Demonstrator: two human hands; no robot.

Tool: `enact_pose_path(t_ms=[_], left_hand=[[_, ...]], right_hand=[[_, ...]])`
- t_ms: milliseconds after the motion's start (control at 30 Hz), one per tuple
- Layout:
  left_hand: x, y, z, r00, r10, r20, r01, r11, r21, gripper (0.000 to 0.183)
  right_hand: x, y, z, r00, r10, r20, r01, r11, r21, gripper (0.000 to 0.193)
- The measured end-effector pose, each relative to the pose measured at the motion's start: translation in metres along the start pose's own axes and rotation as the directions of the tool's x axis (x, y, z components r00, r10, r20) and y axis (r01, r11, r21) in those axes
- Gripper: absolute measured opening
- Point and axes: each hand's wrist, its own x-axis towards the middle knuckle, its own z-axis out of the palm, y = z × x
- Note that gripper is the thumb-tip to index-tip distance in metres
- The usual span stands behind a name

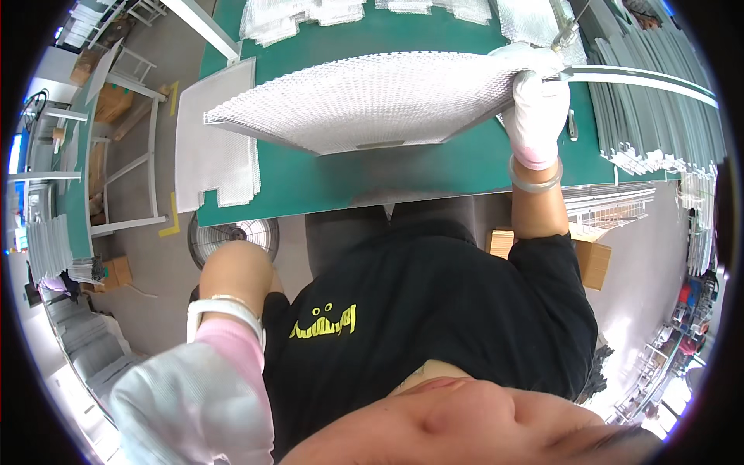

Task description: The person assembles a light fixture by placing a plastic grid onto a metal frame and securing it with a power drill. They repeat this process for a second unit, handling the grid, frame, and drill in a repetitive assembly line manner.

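Note:
A white mesh panel (372, 101) with a fine cell pattern is held tilted above the green table (349, 190). My right hand (536, 108), in a white glove with a pink cuff, is closed on the panel's right end. From that same corner a thin pale metal strip (643, 76) runs off to the right; whether my fingers hold it too, I cannot tell. My left hand (190, 403), gloved alike, is raised close to the camera at lower left, away from the panel. Its fingers are hidden.
Flat mesh sheets (217, 132) lie at the table's left end, and stacked white mesh pieces (302, 17) along its far side. A small tool (573, 125) lies right of my right hand. Many long metal strips (651, 101) are stacked at right. A floor fan (232, 236) stands below the table.

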Motion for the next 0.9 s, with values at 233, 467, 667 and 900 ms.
enact_pose_path(t_ms=[233, 467, 667, 900], left_hand=[[-0.073, -0.102, -0.02, 0.868, -0.457, -0.195, 0.487, 0.705, 0.516, 0.062], [-0.126, -0.113, -0.031, 0.575, -0.817, 0.041, 0.805, 0.574, 0.15, 0.018], [-0.142, -0.081, -0.039, 0.59, -0.436, 0.68, 0.773, 0.549, -0.319, 0.019], [-0.181, -0.075, -0.05, 0.004, -0.45, 0.893, 0.754, 0.588, 0.292, 0.04]], right_hand=[[0.006, 0.006, 0.0, 0.992, -0.08, 0.099, 0.067, 0.99, 0.124, 0.024], [0.003, 0.013, -0.003, 0.966, -0.24, 0.096, 0.241, 0.971, 0.003, 0.022], [-0.041, -0.025, -0.017, 0.92, -0.309, 0.241, 0.199, 0.898, 0.393, 0.025], [-0.075, -0.03, -0.028, 0.673, -0.636, 0.377, 0.373, 0.732, 0.569, 0.026]])
